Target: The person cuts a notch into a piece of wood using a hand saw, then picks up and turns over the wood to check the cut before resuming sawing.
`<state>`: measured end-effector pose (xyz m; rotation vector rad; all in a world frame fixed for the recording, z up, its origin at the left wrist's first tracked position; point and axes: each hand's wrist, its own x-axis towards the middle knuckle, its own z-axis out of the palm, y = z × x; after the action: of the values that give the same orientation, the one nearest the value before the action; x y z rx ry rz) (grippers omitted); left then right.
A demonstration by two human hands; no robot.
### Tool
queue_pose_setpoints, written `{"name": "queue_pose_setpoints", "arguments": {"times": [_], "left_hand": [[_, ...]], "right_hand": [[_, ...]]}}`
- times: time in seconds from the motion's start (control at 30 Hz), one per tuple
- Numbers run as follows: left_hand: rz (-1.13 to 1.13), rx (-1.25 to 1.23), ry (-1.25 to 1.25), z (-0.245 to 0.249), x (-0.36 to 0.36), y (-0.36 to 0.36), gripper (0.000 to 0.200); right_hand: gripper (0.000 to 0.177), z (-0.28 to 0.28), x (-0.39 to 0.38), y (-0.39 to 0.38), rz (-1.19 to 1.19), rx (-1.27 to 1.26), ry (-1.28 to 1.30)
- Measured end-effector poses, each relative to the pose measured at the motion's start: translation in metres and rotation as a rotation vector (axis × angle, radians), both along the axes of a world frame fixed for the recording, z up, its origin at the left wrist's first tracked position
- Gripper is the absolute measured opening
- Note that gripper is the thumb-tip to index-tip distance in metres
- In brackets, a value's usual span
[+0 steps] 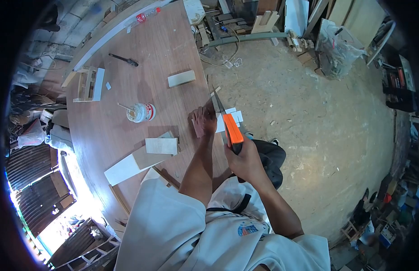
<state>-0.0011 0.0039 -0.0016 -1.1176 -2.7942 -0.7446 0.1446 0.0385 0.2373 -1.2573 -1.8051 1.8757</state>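
My right hand [244,159] is wrapped round the orange and black handle of a handsaw [232,128]. Its narrow blade points away from me, along the table's edge. Close to the blade, my left hand [206,121] presses down at the edge on a reddish-brown piece of wood [197,128], partly hidden under the fingers. A thin pale wood strip [215,91] juts past the edge beside the blade. Whether the teeth touch wood cannot be made out. White rectangular pieces [236,116] lie below, beyond the edge.
The brown table [141,49] carries a glue jar [141,112] with a stick, a pale block [181,78], stacked boards [162,146], a dark tool [123,59], a small wooden frame [88,84] and a bottle [147,15]. Scrap wood and a plastic bag [339,49] stand beyond.
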Motion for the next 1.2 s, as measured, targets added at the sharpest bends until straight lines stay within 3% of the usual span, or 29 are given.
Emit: {"name": "queue_pose_setpoints", "arguments": {"times": [0.2,0.7,0.83,1.0,1.03,1.13,1.2], "left_hand": [[-0.016,0.002,-0.005,0.0,-0.003,0.005,0.01],[0.012,0.1,0.008,-0.001,0.001,0.0,0.014],[0.004,0.08,-0.009,0.003,0.002,0.0,0.013],[-0.006,0.14,-0.099,-0.08,-0.007,-0.009,0.01],[0.002,0.182,-0.179,-0.091,-0.009,-0.01,0.01],[-0.007,0.106,0.011,-0.004,0.001,-0.001,0.011],[0.018,0.089,-0.015,-0.007,0.002,-0.001,0.012]], "right_hand": [[0.01,0.0,-0.002,-0.009,0.013,0.125,0.014],[0.011,0.008,-0.009,0.014,0.055,-0.001,0.008],[0.009,0.007,-0.002,0.005,0.046,0.099,0.049],[0.007,0.015,-0.007,0.015,0.034,0.022,-0.049],[0.008,0.003,-0.005,0.009,0.015,0.145,0.051],[0.007,0.018,-0.002,0.003,0.008,0.086,0.053],[0.008,0.027,-0.002,0.013,0.051,0.004,-0.049]]}}
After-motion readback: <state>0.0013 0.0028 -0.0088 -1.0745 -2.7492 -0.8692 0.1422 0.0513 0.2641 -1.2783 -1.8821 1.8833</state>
